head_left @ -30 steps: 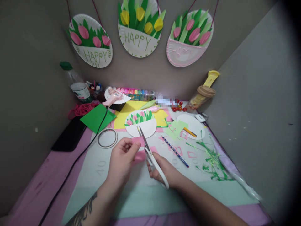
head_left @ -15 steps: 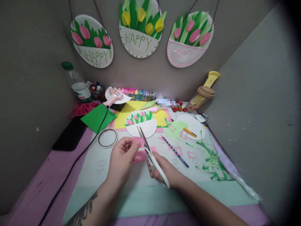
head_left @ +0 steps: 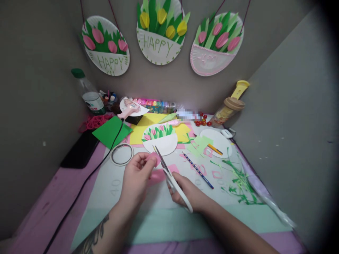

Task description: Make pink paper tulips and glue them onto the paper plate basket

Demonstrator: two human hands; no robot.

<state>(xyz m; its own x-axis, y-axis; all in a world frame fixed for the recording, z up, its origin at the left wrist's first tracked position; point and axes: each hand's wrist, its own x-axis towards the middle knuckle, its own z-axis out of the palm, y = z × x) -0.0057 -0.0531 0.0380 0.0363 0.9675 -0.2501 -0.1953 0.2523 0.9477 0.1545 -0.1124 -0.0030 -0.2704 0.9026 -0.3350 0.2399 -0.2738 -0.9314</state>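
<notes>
Between the thumb and fingers of my left hand point(head_left: 136, 176) is a small piece of pink paper point(head_left: 155, 159). My right hand point(head_left: 185, 190) is closed round the white handles of a pair of scissors point(head_left: 174, 183). The slightly parted blades point up and away, close beside the pink paper's right edge. Below my hands, more pink paper point(head_left: 173, 169) lies on the mat, partly covered by them. Just beyond the blade tips rests a white paper-plate pocket point(head_left: 161, 144) filled with pink paper tulips and green leaves.
A striped pencil point(head_left: 198, 170) and pink offcuts lie to the right, with green scraps point(head_left: 242, 183) further over. On the left are a tape roll point(head_left: 112, 155), a green sheet point(head_left: 112, 132), a black phone point(head_left: 79, 151) and a glue gun point(head_left: 129, 111) with its cable. A bottle point(head_left: 91, 98) stands behind.
The pink paper in my left hand has turned and its upper corner now looks trimmed and rounder. The scissors have shifted slightly; the whole view has moved a little.
</notes>
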